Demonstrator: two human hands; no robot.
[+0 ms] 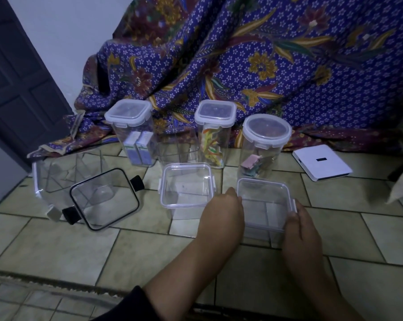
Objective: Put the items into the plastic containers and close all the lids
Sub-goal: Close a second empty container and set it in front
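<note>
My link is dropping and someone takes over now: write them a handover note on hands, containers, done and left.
Hands: left hand and right hand hold the front right container by its sides, lid on.
Done: box container, colourful-pieces container and round container at the back hold items, lids on.
Left: middle front container and black-rimmed container look empty; latches need checking.

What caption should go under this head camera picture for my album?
On the tiled floor, the left hand and right hand hold a clear square container.
</note>
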